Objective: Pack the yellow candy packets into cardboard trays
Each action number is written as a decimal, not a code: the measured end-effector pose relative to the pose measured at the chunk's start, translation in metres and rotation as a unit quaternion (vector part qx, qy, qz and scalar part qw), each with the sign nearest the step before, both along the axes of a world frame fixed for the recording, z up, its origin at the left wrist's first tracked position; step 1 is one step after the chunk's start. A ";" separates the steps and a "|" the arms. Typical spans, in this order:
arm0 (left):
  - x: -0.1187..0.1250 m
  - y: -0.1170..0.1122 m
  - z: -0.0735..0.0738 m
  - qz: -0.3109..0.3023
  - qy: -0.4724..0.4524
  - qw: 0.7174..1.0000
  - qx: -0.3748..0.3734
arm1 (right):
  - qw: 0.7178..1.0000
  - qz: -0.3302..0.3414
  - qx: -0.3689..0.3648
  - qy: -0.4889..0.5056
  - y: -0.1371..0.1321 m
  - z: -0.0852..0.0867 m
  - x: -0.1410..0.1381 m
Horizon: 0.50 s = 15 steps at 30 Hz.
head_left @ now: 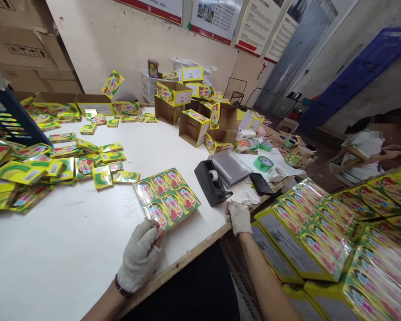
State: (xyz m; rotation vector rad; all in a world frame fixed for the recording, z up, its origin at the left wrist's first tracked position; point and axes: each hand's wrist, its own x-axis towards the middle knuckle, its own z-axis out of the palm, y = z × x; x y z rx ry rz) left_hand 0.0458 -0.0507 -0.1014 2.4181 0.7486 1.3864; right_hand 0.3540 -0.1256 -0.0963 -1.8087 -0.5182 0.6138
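Observation:
My left hand [141,255], in a pale knitted fingerless glove, has its fingers curled at the near left corner of a shrink-wrapped pack of small boxes [169,196]. The pack lies flat on the white table, its yellow-green cartoon fronts facing up in two rows. My right hand [239,218], gloved the same way, is closed at the table's front edge, just beside the black tape dispenser [211,183]. Its fingertips are pressed together, and I cannot make out what is between them. Behind the dispenser lies a stack of clear plastic film [230,167].
Loose small boxes [85,166] lie heaped on the left beside a dark blue crate [15,107]. Open display cartons [194,127] stand at the back. Green tape rolls [263,163] and a black wallet-like item [261,183] lie right. Wrapped packs [307,227] are stacked at right; a person [364,147] sits beyond.

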 end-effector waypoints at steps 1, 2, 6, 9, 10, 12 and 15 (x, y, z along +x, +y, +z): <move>0.000 -0.001 0.002 -0.004 -0.004 1.000 -0.006 | 1.000 0.004 0.002 0.014 0.001 0.002 -0.004; 0.000 -0.002 0.003 -0.006 -0.008 1.000 -0.014 | 0.999 0.014 0.004 0.028 0.000 0.004 -0.010; -0.001 -0.005 0.005 -0.023 -0.008 0.998 -0.061 | 0.987 0.118 0.012 0.105 -0.007 0.013 -0.067; -0.004 -0.004 0.001 -0.048 -0.007 0.996 -0.078 | 0.956 0.214 0.042 0.194 -0.006 0.014 -0.122; -0.006 -0.004 0.000 -0.057 -0.005 0.995 -0.080 | 0.946 0.233 0.053 0.219 -0.003 0.014 -0.137; -0.009 -0.003 -0.001 -0.061 0.000 0.996 -0.067 | 0.938 0.240 0.064 0.243 0.003 0.013 -0.157; -0.010 -0.006 0.004 -0.031 0.053 0.998 -0.006 | 0.940 0.223 0.059 0.252 0.011 0.010 -0.166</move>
